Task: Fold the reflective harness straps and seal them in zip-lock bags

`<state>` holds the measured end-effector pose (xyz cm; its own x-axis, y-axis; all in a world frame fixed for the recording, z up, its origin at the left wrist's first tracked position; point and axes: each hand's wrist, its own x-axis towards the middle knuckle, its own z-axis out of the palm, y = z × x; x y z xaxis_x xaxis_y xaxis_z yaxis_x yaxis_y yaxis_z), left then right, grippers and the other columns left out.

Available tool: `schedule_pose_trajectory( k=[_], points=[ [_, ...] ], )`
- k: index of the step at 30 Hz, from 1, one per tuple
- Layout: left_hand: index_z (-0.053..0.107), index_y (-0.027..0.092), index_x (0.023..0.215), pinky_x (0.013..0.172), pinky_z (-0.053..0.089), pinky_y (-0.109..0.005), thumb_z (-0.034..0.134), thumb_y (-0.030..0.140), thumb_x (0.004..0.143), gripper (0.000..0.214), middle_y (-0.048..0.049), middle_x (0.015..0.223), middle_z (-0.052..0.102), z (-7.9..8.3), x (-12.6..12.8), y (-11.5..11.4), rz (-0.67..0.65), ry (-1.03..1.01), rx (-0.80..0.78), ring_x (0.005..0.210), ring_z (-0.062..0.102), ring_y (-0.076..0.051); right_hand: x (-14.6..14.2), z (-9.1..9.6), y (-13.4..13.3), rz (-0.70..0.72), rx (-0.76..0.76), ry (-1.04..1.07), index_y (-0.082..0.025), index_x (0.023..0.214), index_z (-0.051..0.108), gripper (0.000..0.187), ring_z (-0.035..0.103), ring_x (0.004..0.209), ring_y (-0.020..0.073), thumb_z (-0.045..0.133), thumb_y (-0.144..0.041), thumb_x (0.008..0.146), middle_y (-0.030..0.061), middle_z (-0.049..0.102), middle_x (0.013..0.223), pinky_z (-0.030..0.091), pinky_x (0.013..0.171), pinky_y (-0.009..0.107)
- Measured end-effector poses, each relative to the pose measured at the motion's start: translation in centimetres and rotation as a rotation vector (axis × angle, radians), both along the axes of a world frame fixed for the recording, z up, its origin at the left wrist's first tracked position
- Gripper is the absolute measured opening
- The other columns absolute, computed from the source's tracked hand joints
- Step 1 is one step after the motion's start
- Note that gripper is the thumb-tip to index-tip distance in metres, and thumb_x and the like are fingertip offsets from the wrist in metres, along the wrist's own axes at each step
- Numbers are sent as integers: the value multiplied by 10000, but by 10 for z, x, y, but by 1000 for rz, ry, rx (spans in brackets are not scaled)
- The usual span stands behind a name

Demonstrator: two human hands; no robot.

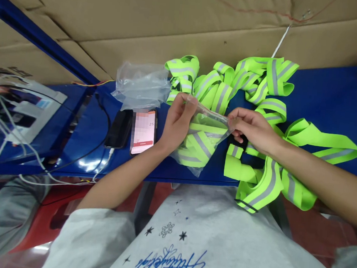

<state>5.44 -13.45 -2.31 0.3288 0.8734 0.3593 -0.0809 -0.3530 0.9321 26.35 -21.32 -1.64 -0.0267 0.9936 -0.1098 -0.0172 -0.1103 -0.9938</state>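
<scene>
From the head view, holds a clear plastic bag point(209, 127) spread between both hands, above the near part of a blue table point(326, 92). Pinches the left end of the bag's mouth between the thumb and curled fingers of the left hand point(179, 119), and the right end in a narrow fingertip grip of the right hand point(249, 125). Runs the mouth edge left to right on a slight slant, left end farther, right end nearer; hangs the body of the bag toward the near side, below that line. Keeps the bulk, with a folded fluorescent reflective strap point(200, 146) inside, to the right of the left palm and closer to the left hand than to the right. Touches only the upper right corner with the right hand. Shows loose reflective straps point(268, 179) under and beside the right forearm, more straps point(214, 87) beyond the bag, and, to the far left, a stack of clear bags point(142, 83) behind a lit phone point(143, 137).
</scene>
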Motion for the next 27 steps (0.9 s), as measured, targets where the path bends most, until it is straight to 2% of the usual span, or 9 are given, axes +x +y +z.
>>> schedule_pose_trajectory(
  k=[3,6,9,13,17,27],
  points=[
    [539,254,933,767,586,-316,662,684,936,447,27,756,652,1,2,-3,-39,-23,-13,736,698,-162,0,-1,-1,19,33,-70,-210,823,602,243,429,500,95,782,-370,857,-43,495,591,334,446,246],
    [497,263,950,771,598,-327,630,729,929,485,15,790,705,-1,3,-4,-24,-3,-23,795,746,-184,0,-3,-3,6,138,-193,-218,830,588,293,421,517,100,776,-440,868,-44,492,594,323,475,259],
    [471,263,947,764,598,-338,601,738,940,492,-2,802,718,-2,3,-5,-17,0,-31,860,771,-208,-2,-4,-7,-51,251,-313,-223,811,575,269,442,569,107,762,-408,867,-30,516,646,336,520,268],
    [470,262,945,778,603,-355,590,752,935,505,-12,807,708,-1,4,-8,-16,-2,-18,915,777,-226,-2,-4,-10,-86,314,-401,-225,832,597,189,469,612,119,740,-345,864,-11,564,724,371,565,285],
    [470,267,961,742,611,-354,604,739,940,491,9,764,692,1,3,-12,-31,11,-65,839,775,-217,-1,-5,-10,-80,352,-433,-227,820,592,149,469,613,124,720,-294,861,-12,559,718,370,575,290],
    [472,262,939,697,585,-330,604,742,938,498,22,731,640,-1,5,-17,-48,-24,-42,727,730,-181,-2,-6,-12,-85,384,-532,-229,816,548,102,483,591,124,649,-227,824,-18,550,704,366,578,298]
  ],
)
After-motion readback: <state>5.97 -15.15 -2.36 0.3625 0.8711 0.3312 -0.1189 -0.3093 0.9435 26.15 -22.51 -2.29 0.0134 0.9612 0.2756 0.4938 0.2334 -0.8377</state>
